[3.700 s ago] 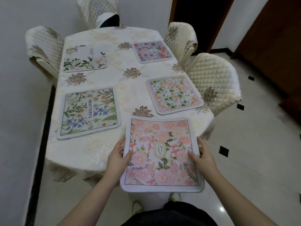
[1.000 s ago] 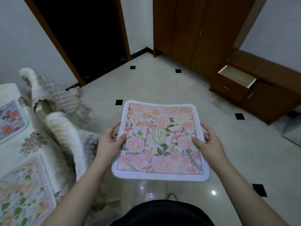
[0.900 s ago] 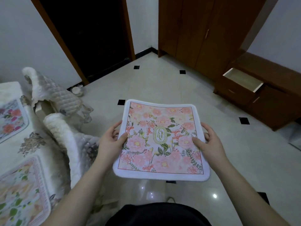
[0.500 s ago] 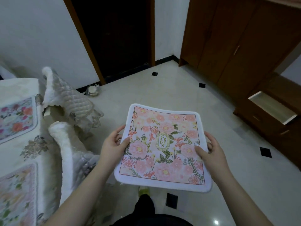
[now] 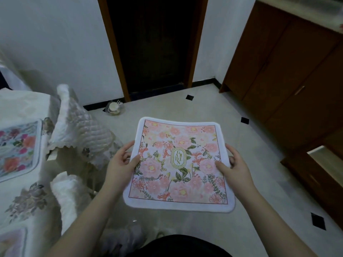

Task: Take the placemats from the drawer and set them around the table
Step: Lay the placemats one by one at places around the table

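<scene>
The pink floral placemat (image 5: 178, 164) is held level over the floor, clear of the desk (image 5: 27, 199), with the left hand (image 5: 120, 164) and right hand (image 5: 233, 169) each closed on a side edge, thumbs on top. The flexible mat may sag or slip, or catch the quilted chair (image 5: 81, 130), if carried carelessly. The open drawer (image 5: 326, 158) at right shows no visible contents.

Placemats, chairs and hands, counted

There were three placemats: one pink floral placemat (image 5: 179, 165) held in two hands, left (image 5: 120, 165) and right (image 5: 234, 168), and two on the table (image 5: 22, 204); two quilted chairs (image 5: 81, 130) stood beside it.
</scene>
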Available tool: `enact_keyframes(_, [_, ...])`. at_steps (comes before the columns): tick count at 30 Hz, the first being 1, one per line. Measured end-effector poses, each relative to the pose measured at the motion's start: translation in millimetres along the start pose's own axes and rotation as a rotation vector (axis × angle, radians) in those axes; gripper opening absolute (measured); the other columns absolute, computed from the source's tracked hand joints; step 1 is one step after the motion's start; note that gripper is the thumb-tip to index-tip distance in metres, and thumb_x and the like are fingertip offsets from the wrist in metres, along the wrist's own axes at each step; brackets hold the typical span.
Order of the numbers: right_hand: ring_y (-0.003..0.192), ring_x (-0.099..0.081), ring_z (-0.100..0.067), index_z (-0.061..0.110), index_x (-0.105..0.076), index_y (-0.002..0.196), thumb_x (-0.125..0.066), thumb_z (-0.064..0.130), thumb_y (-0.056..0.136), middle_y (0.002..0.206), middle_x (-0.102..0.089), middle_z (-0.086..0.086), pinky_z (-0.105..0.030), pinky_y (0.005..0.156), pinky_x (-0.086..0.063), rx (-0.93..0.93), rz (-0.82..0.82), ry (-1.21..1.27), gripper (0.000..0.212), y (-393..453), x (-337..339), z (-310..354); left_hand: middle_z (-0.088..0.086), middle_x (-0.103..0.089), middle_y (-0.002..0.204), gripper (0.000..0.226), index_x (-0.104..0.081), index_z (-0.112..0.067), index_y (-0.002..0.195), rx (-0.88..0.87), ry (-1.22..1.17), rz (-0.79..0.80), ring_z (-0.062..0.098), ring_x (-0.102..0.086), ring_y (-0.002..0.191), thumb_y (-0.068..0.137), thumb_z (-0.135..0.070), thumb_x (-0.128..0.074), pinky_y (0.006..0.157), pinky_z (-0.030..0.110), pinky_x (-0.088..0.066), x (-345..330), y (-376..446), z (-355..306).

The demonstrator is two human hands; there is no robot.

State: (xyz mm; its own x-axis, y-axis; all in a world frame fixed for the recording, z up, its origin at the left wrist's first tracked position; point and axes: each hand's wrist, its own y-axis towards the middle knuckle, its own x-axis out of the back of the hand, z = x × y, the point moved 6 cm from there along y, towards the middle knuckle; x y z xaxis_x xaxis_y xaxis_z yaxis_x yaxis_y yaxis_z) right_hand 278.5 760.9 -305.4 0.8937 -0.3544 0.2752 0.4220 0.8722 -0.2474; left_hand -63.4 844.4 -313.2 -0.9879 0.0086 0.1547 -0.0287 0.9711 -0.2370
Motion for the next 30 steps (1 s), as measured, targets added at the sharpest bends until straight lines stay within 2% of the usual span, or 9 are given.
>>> enact_keyframes(5, [0.082, -0.075, -0.021, 0.04, -0.046, 0.138, -0.069, 0.013, 0.09, 0.095, -0.075, 0.002, -0.05, 0.077, -0.061, -0.005, 0.008, 0.012, 0.06, 57.7, -6.1, 16.3, -0.006, -0.076, 0.103, 0.045, -0.056, -0.029, 0.136, 0.003, -0.009, 0.009, 0.016, -0.075, 0.09, 0.095, -0.011, -0.064, 0.071, 0.042, -0.063, -15.0, 50.7, -19.7])
enact_keyframes(12, [0.085, -0.075, -0.019, 0.041, -0.046, 0.137, -0.068, 0.012, 0.091, 0.095, -0.076, 0.006, -0.051, 0.077, -0.06, -0.007, 0.048, 0.023, 0.059, 154.1, 0.9, 29.2, -0.006, -0.077, 0.099, 0.048, -0.054, -0.028, 0.138, 0.019, 0.028, 0.006, 0.019, -0.075, 0.088, 0.094, -0.011, -0.064, 0.074, 0.049, -0.062, -57.7, 127.1, -46.1])
enact_keyframes(18, [0.084, -0.075, -0.018, 0.041, -0.047, 0.136, -0.068, 0.013, 0.091, 0.097, -0.076, 0.004, -0.05, 0.076, -0.061, 0.004, 0.138, 0.019, 0.057, 253.4, -2.4, 60.0, -0.01, -0.076, 0.097, 0.047, -0.055, -0.035, 0.134, 0.014, 0.071, -0.092, 0.018, -0.076, 0.084, 0.094, -0.013, -0.065, 0.071, 0.048, -0.062, -82.4, 186.2, -81.5])
enact_keyframes(22, [0.086, -0.074, -0.019, 0.042, -0.046, 0.137, -0.069, 0.015, 0.09, 0.097, -0.076, 0.005, -0.05, 0.08, -0.06, 0.039, 0.226, -0.007, 0.059, 313.4, -18.2, 84.8, -0.007, -0.077, 0.096, 0.046, -0.056, -0.034, 0.133, 0.027, 0.017, -0.187, 0.021, -0.076, 0.084, 0.094, -0.011, -0.065, 0.071, 0.05, -0.062, -84.1, 217.1, -93.8])
enact_keyframes(27, [0.087, -0.074, -0.019, 0.045, -0.049, 0.133, -0.07, 0.014, 0.089, 0.096, -0.075, 0.003, -0.051, 0.08, -0.06, 0.082, 0.302, -0.032, 0.058, 361.3, -58.0, 111.7, -0.008, -0.077, 0.095, 0.045, -0.057, -0.031, 0.133, 0.054, -0.03, -0.314, 0.018, -0.076, 0.083, 0.094, -0.011, -0.065, 0.062, 0.039, -0.063, -66.2, 241.1, -95.5])
enact_keyframes(30, [0.086, -0.074, -0.016, 0.042, -0.049, 0.135, -0.07, 0.013, 0.09, 0.094, -0.075, 0.004, -0.049, 0.081, -0.059, 0.096, 0.355, -0.052, 0.058, 381.8, -92.0, 126.8, -0.007, -0.077, 0.096, 0.046, -0.056, -0.026, 0.136, 0.063, -0.065, -0.37, 0.015, -0.075, 0.084, 0.094, -0.009, -0.065, 0.062, 0.033, -0.062, -45.5, 257.6, -92.1])
